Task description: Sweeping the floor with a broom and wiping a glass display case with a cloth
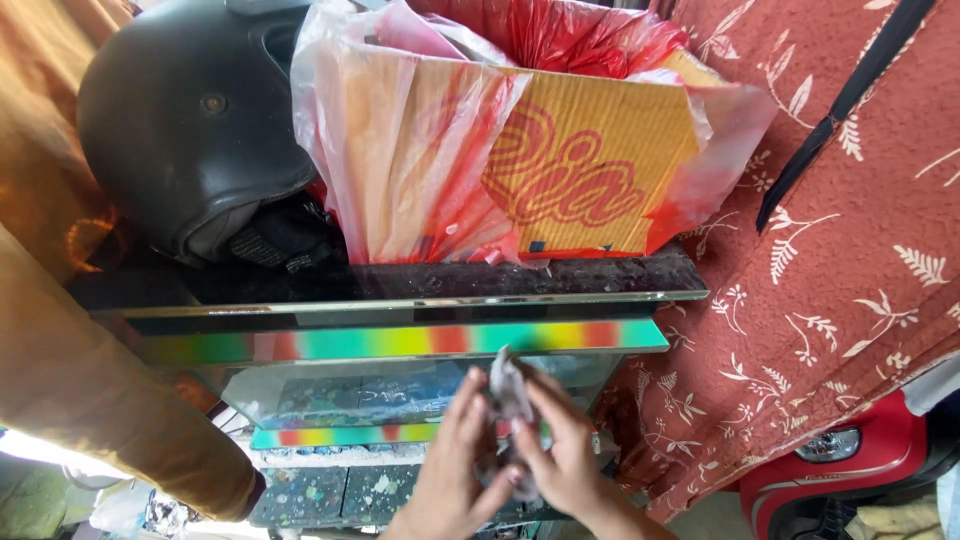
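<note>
Both hands meet low in the view: the left hand [450, 475] and the right hand [565, 455] each pinch a crumpled grey cloth [508, 395] held between them, its long axis running upright, fingertips closed on it from either side. Just beyond stands a glass shelf [400, 300]; farther back sit a dark helmet [190, 120] and a bagged cardboard box [570, 160].

Both hands [505, 455] clutch crumpled grey cloth [508, 395] before rainbow-edged mirror shelf [400, 342].
</note>
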